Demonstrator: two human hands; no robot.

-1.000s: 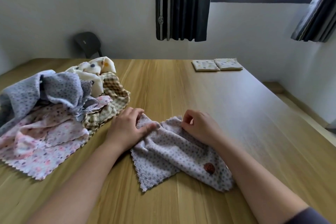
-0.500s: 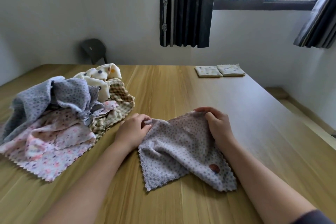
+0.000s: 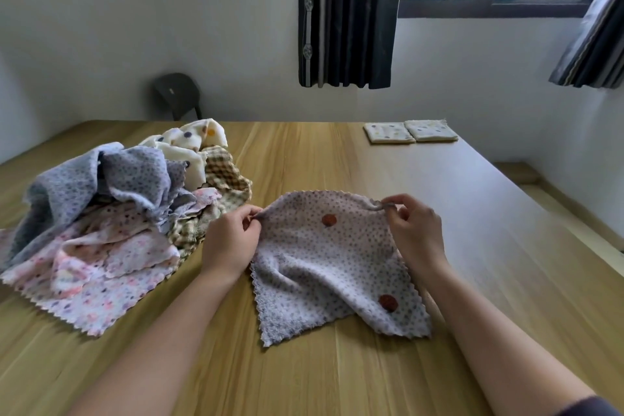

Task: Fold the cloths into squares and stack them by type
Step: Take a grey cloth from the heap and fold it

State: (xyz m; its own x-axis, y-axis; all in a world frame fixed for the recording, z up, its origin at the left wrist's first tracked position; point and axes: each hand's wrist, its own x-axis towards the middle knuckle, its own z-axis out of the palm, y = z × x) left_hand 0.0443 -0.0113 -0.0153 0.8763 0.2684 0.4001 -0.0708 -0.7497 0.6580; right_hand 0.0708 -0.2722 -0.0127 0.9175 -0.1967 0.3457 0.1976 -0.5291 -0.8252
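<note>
Evidently, beside the heap of unfolded cloths (image 3: 111, 213), both hands (image 3: 233, 240) (image 3: 413, 230) pinched the grey dotted fleece cloth's (image 3: 331, 263) far corners, spreading it for folding.

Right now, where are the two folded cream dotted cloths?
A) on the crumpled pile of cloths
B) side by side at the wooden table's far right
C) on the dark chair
B: the two folded cream dotted cloths lie side by side near the far right edge of the wooden table.
</note>
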